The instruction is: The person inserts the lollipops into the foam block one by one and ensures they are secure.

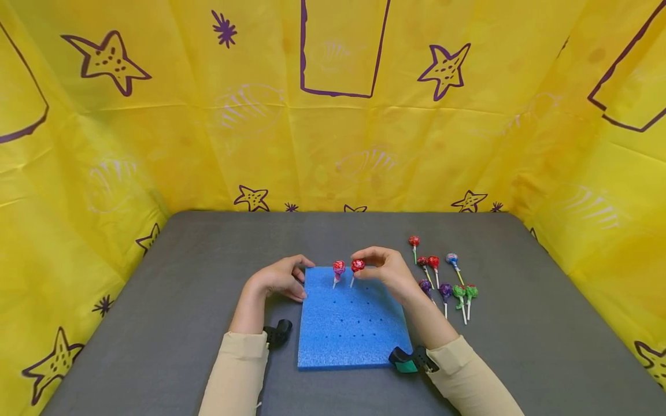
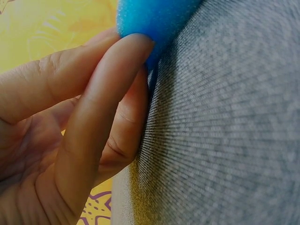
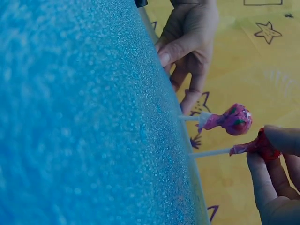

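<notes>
The left hand (image 1: pixel 281 277), fingers relaxed, touches the left edge of the blue foam board (image 1: pixel 333 351). In its far part stands 1 pink lollipop (image 1: pixel 339 268); just right, the right hand (image 1: pixel 389 275) has 1 red lollipop (image 1: pixel 357 265) pinched in its grip, stick pointing down to the board.

From the middle of the blue foam board (image 1: pixel 322 351), the widest way in is at 6 o'clock, between the sleeves (image 1: pixel 234 370) at 4 and 8. The pink lollipop (image 1: pixel 339 266) at 11 and red lollipop (image 1: pixel 357 265) at 12 stand close (a slim gap between). The left hand (image 1: pixel 282 277) blocks 10, the right hand (image 1: pixel 387 269) 1; loose lollipops (image 1: pixel 433 262) clutter 2.
</notes>
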A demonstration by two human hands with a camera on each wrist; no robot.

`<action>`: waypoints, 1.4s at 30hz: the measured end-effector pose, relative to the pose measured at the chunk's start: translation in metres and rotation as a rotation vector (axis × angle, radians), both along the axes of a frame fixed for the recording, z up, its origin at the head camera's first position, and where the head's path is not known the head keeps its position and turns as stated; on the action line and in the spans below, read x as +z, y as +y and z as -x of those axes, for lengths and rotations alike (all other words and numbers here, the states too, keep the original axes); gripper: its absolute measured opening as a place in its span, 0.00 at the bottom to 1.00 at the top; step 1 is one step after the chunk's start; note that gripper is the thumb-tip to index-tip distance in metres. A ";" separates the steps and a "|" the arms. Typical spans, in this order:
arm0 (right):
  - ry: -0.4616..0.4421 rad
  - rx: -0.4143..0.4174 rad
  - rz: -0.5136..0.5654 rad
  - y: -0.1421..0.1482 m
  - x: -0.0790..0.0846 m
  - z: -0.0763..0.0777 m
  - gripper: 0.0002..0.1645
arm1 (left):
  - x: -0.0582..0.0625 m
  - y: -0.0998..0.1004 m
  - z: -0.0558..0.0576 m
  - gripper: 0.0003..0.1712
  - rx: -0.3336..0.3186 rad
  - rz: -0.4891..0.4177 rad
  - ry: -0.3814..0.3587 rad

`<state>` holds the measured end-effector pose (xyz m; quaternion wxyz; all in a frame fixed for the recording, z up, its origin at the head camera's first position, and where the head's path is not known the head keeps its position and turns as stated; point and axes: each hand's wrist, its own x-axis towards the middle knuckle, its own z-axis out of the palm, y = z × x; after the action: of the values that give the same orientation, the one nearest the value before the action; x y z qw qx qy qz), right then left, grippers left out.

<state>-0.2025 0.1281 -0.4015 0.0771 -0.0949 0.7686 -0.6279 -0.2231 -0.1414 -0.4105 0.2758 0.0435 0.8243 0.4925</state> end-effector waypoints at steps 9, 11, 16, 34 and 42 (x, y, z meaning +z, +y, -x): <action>-0.008 0.041 -0.018 0.001 -0.003 0.000 0.21 | -0.001 -0.001 -0.001 0.37 0.003 0.002 0.003; -0.012 0.040 -0.015 0.000 -0.004 0.001 0.21 | -0.001 -0.001 -0.001 0.38 0.001 0.008 0.003; -0.020 0.049 -0.024 0.001 -0.005 0.001 0.20 | -0.002 -0.001 -0.001 0.38 -0.001 0.000 -0.002; -0.024 0.085 -0.009 0.000 -0.004 0.002 0.21 | -0.001 -0.003 -0.001 0.39 -0.007 -0.038 -0.011; -0.017 0.067 -0.004 0.002 -0.004 0.002 0.22 | 0.000 0.000 0.000 0.38 -0.007 -0.015 0.002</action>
<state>-0.2046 0.1302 -0.4057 0.1048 -0.1149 0.7657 -0.6242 -0.2228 -0.1417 -0.4103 0.2765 0.0488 0.8208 0.4975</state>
